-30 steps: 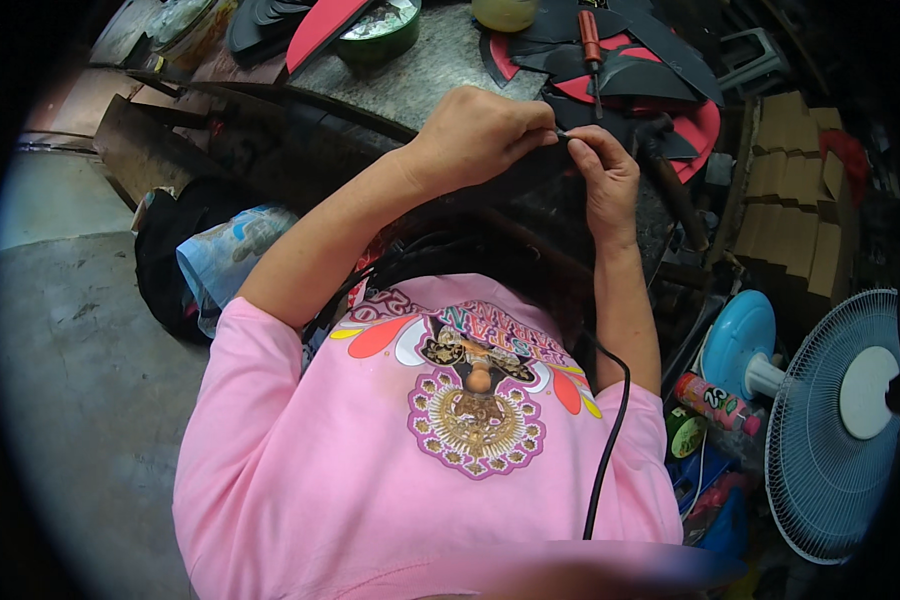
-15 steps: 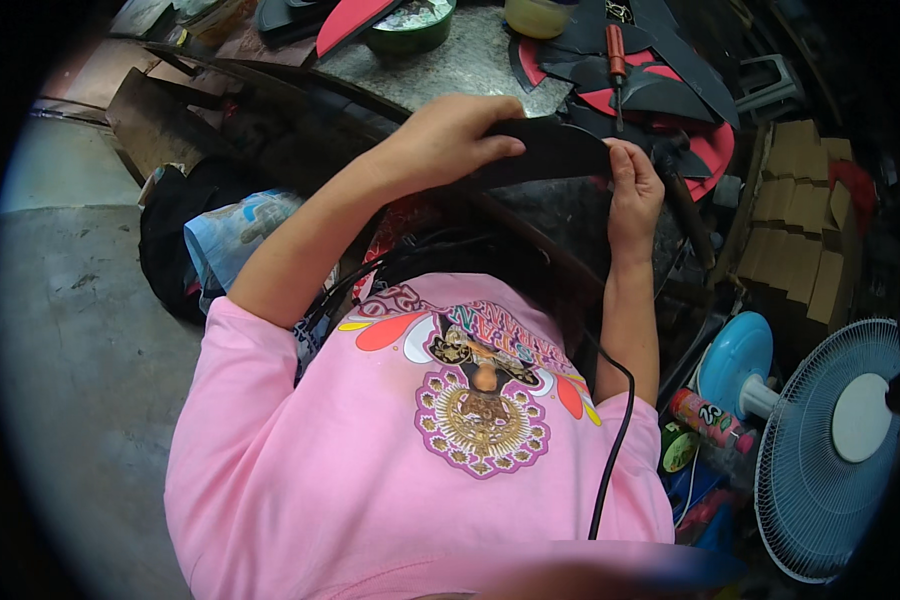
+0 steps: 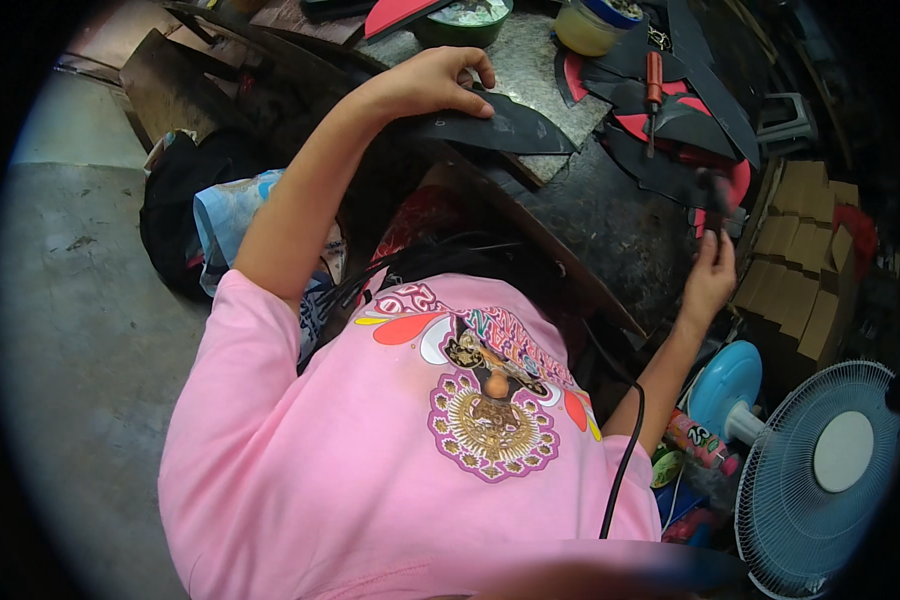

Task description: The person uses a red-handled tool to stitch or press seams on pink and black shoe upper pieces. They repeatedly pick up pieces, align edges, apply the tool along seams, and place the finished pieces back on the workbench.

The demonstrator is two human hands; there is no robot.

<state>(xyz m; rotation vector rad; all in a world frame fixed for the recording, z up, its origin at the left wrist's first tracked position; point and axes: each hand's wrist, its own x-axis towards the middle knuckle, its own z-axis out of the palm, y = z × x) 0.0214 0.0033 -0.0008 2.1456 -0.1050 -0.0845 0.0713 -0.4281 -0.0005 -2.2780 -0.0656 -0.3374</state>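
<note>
My left hand (image 3: 438, 84) grips the near end of a flat black cut piece (image 3: 510, 128) that lies on the grey stone worktop (image 3: 530, 70). Its fingers curl over the piece's edge. My right hand (image 3: 710, 275) is off to the right, apart from the piece, at the worktop's lower right edge. Its fingers point up at a blurred dark object (image 3: 718, 195). Whether the hand holds that object is unclear. My pink printed shirt (image 3: 410, 450) fills the lower middle of the view.
On the worktop are a green bowl (image 3: 460, 20), a yellowish jar (image 3: 590, 25), a red-handled tool (image 3: 653, 75) and red and black cut pieces (image 3: 670, 120). Stacked cardboard boxes (image 3: 800, 270) and a blue fan (image 3: 830, 470) stand at right. A black cable (image 3: 620, 470) hangs by my right arm.
My right hand has let go of the black piece and swung down to the right. My left hand kept the piece and lowered it onto the worktop.
</note>
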